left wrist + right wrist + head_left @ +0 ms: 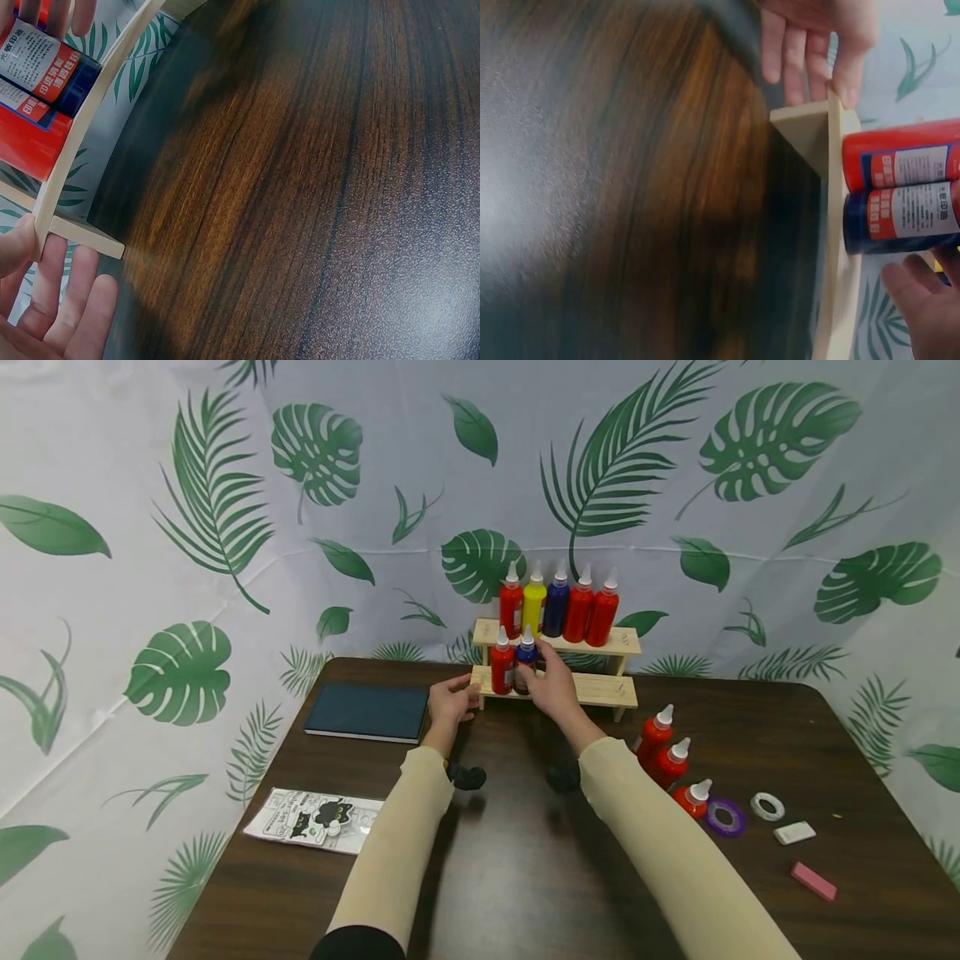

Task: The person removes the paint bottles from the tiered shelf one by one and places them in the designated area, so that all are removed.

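Note:
On the lower tier of a two-tier wooden rack (600, 690) stand a red bottle (501, 671) and a dark blue bottle (526, 656), side by side with white nozzle caps. My right hand (557, 692) holds the blue bottle from its right side, thumb in front and fingers partly hidden behind. In the right wrist view the blue bottle (900, 217) rests its base on the board, touching or nearly touching the red bottle (900, 159). My left hand (452, 700) pinches the rack's left end; its thumb and fingers (46, 289) show there in the left wrist view.
The upper tier carries several bottles: red (511, 610), yellow (533, 607) and blue (556, 610) among them. More red bottles (652, 739), a purple tape roll (725, 817), a white roll (767, 807), a white block (794, 833) and a pink block (813, 881) lie right. Left are a dark notebook (367, 710) and a printed packet (315, 818).

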Tool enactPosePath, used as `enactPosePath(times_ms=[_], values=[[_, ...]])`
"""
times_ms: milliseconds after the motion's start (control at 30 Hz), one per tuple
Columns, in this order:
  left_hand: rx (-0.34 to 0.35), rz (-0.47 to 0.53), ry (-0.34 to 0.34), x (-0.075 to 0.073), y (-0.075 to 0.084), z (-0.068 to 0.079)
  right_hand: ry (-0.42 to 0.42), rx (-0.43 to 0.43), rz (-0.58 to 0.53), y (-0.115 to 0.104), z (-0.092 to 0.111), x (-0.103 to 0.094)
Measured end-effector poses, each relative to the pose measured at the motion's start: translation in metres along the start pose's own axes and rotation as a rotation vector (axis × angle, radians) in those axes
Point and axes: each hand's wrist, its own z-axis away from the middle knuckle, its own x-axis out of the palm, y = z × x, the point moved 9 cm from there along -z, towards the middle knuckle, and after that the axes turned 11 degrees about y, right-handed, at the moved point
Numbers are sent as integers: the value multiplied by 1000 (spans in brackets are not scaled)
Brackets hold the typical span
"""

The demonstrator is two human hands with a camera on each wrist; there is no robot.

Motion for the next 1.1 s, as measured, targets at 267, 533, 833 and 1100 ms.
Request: enactPosePath(times_ms=[267,533,833,1100], values=[[-3,-3,8,-1,-1,0,92,-24,-80,2,14,-7],[-12,0,8,-1,-3,-1,151,-13,-208,-2,55,-43],[-10,6,5,0,-2,-1,155,18,-154,12,130,-106],[-17,4,2,0,-1,0,228,51,-55,43,200,-137]])
